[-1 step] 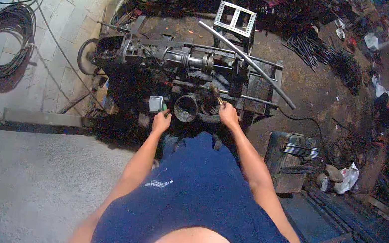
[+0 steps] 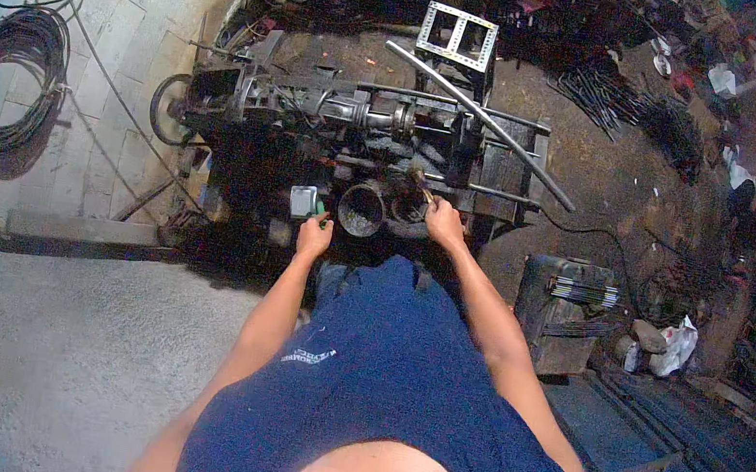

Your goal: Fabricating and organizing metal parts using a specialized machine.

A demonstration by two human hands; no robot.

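The right hand holds a brush by its handle, fingers closed around it. The brush is just over the near edge of the long metal machine, right of that edge's middle. Its long axis runs aslant, away from the person and a little to the left, with the dark bristle end pointing toward the machine's rods; whether the bristles touch metal I cannot tell.

The left hand is closed on the green handle of a pale, square-headed scoop, near the same edge and farther left. The handle points away from the person and slightly left, the flat head to its left.

Between the hands, a round, open-mouthed metal container sits before the near edge, with a second round container beside it, partly behind the right hand. A long metal tube slants across the machine's right end, from the far edge to beyond the near right corner. A handwheel stands at the left end.
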